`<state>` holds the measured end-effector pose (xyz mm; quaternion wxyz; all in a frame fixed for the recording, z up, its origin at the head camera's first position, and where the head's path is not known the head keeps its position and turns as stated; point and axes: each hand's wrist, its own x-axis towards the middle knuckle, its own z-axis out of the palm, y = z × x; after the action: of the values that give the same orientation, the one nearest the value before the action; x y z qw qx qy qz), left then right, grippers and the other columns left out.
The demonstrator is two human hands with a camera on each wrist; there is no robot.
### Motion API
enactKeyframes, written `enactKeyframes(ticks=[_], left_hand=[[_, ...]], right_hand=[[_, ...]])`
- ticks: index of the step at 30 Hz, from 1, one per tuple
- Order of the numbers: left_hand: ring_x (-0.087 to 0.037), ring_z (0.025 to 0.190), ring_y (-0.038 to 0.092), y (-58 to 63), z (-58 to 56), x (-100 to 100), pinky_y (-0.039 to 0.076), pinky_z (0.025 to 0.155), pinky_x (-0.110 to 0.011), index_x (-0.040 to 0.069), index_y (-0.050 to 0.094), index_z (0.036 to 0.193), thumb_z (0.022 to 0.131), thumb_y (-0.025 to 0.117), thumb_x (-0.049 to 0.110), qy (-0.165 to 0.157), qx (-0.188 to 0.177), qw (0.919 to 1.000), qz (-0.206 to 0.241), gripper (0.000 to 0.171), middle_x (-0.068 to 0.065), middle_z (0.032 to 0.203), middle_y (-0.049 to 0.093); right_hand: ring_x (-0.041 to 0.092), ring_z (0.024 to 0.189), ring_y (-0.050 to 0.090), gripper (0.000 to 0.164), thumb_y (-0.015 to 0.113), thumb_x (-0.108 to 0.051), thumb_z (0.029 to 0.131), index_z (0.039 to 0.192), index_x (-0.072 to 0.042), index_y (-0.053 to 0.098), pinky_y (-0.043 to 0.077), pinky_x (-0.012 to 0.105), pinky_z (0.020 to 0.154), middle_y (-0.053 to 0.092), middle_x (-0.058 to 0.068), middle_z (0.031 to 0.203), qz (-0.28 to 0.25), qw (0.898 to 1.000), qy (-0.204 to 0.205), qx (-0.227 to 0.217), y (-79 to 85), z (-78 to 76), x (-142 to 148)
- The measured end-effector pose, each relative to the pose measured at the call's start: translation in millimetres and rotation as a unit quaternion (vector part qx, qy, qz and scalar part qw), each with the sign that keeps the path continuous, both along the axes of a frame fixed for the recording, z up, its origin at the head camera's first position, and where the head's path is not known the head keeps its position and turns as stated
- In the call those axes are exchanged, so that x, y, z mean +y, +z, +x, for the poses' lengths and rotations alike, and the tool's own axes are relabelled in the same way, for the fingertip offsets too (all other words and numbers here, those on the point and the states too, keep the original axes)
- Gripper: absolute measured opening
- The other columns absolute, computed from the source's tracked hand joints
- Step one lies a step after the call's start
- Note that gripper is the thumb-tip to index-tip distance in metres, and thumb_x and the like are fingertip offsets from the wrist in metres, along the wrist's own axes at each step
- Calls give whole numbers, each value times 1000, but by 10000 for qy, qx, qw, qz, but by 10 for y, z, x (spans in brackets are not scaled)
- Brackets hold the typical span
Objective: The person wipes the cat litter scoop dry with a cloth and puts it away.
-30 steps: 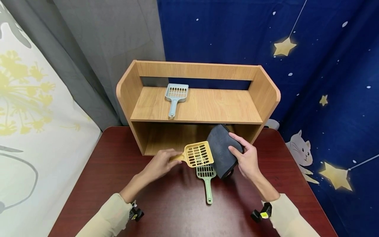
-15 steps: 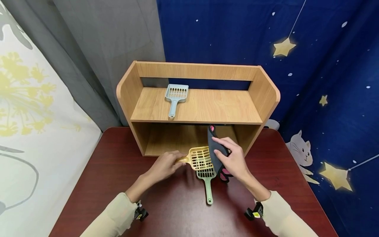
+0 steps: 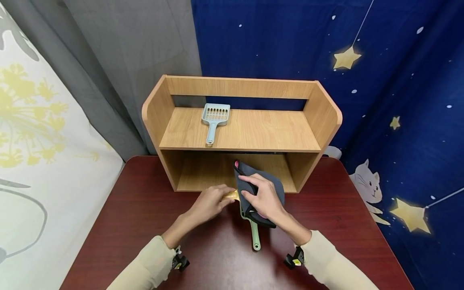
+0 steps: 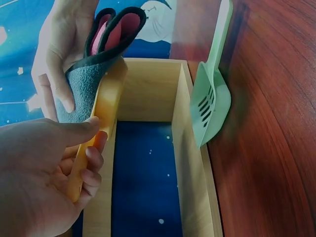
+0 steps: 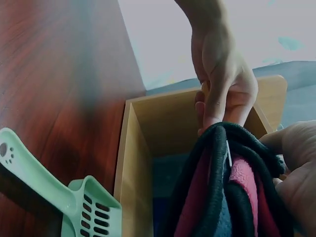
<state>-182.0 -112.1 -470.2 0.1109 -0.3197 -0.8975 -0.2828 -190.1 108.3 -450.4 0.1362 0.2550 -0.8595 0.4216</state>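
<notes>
My left hand (image 3: 212, 202) grips the handle of a yellow slotted litter scoop (image 4: 109, 96), fingers curled round it. In my right hand (image 3: 265, 197) is a folded cloth (image 3: 273, 186), dark grey outside and pink inside with black edging. The cloth lies over the yellow scoop's head and hides most of it in the head view. Below them a green litter scoop (image 3: 255, 237) lies on the table, its slotted head largely covered from above but visible in the left wrist view. A light blue litter scoop (image 3: 216, 117) rests on the upper shelf, left of centre.
A two-tier wooden shelf (image 3: 239, 149) stands at the back of the dark red table (image 3: 145, 225), just beyond both hands. Behind it hang a grey curtain (image 3: 145, 44) and a blue star-patterned curtain (image 3: 275, 44). A white patterned cloth (image 3: 43, 201) hangs at the left.
My right hand has moved left with the cloth, bringing it over the yellow scoop's head. The left hand has shifted slightly right with the scoop. The green and blue scoops have stayed put.
</notes>
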Motion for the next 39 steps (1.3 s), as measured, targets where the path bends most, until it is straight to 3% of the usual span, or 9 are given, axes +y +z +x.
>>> enactKeyframes(ticks=[6,13,19,25,30,39], left_hand=[[-17,84,69,5,5,-22,57,77,-36,-1,76,118,95,79,10,0,-18,10000,-9,26,-5,101,76],[-26,99,75,22,4,-93,59,88,-43,-2,76,121,95,78,12,50,-21,10000,-17,29,-10,109,78],[-20,87,71,20,8,-82,58,81,-40,-1,76,120,95,79,14,37,-8,10000,-78,29,-7,104,77],[-12,77,60,8,19,-43,54,75,-34,0,76,119,95,79,14,55,-94,9999,-124,28,-3,98,74],[-14,79,63,19,24,-47,55,76,-35,-1,76,119,95,79,14,29,-71,9999,-84,28,-4,100,75],[-22,94,74,20,15,-96,59,84,-42,-2,76,119,95,79,11,9,86,9998,-159,28,-8,107,77]], right_hand=[[23,105,72,46,86,0,81,125,-10,79,56,41,87,77,5,110,221,9996,-144,128,-9,-47,75],[20,87,68,45,87,0,80,123,-9,79,52,37,75,76,6,103,382,9977,-442,344,28,-99,225],[22,93,71,43,86,0,81,123,-8,79,54,38,78,77,7,106,498,9978,-333,284,4,-72,143],[22,96,71,42,86,-3,83,125,-10,79,52,33,77,77,6,109,363,9992,-153,-107,-15,-21,-15],[24,103,72,42,86,-3,83,124,-11,79,55,38,83,77,6,110,320,9993,-150,-125,-6,-31,-24],[23,93,70,42,86,-5,83,124,-9,79,52,37,78,77,6,107,544,9978,-376,-23,-7,-83,245]])
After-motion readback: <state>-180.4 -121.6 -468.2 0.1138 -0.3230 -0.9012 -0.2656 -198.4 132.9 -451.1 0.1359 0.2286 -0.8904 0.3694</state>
